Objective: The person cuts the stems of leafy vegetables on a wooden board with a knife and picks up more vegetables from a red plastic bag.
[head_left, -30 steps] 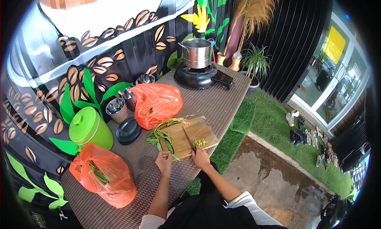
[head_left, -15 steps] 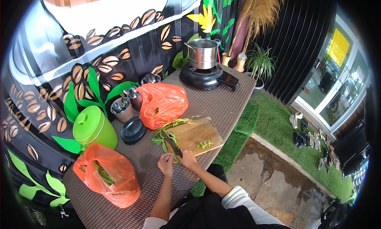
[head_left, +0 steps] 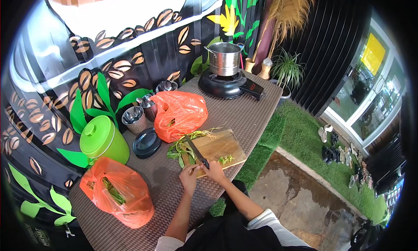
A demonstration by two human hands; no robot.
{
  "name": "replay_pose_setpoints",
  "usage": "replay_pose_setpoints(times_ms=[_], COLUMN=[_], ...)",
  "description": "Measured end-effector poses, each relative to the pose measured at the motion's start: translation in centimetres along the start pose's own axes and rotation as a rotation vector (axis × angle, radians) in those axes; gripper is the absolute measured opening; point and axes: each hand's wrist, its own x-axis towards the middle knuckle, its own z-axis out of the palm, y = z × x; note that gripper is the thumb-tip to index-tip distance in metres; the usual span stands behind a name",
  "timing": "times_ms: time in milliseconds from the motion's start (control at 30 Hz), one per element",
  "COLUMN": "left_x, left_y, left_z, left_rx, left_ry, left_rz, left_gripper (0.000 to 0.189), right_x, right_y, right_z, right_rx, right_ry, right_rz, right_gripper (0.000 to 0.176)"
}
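My right hand grips the handle of a knife, whose dark blade points away over the left part of the wooden cutting board. Close beside it, at the board's near edge, my left hand has its fingers pinched together; what is in them is too small to make out. Long-stemmed leafy greens lie along the board's left side, partly over the table. A small heap of chopped green pieces rests on the right side of the board.
Behind the board sits an orange plastic bag; another orange bag with greens stands at left. Black plates, a green lidded bucket and cutlery cups are nearby. A steel pot sits on a black portable stove.
Both hands have moved slightly to the right, and my left hand has come closer to my right. The knife blade has shifted right and up across the board.
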Motion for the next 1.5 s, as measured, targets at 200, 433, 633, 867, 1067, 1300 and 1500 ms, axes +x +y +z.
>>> replay_pose_setpoints(times_ms=[200, 433, 633, 867, 1067, 1300, 1500], left_x=[0.7, 0.1, 1.8, 3.0, 2.3, 1.3, 0.5], left_y=[-2.6, -1.5, -2.4, -2.1, -2.6, -2.3, -1.4], left_z=[3.2, 3.4, 1.4, 1.2, 5.2, 7.8, 7.2], left_rx=[-0.508, -0.627, -0.310, -0.209, -0.081, 0.086, 0.211], left_ry=[-0.183, -0.247, -0.190, -0.091, -0.207, -0.222, -0.179], left_rz=[-0.073, -0.294, -0.206, -0.073, 0.124, 0.365, 0.499], left_gripper=[0.017, 0.019, 0.017, 0.015, 0.012, 0.015, 0.011], right_x=[0.1, -0.4, -1.9, -6.1, -5.6, -5.8, -6.3], right_y=[-1.1, -0.5, 0.3, 1.2, 1.5, 1.7, 1.5], right_z=[-5.3, -4.8, -4.3, -2.3, -4.4, -4.9, -5.0], right_rx=[0.404, 0.538, 0.310, -0.097, -0.177, -0.167, -0.175], right_ry=[-0.148, -0.099, -0.027, -0.172, -0.080, -0.110, -0.050], right_rz=[0.135, 0.171, 0.349, 0.258, 0.391, 0.344, 0.264], right_gripper=[0.018, 0.022, 0.032, 0.041, 0.042, 0.049, 0.045])
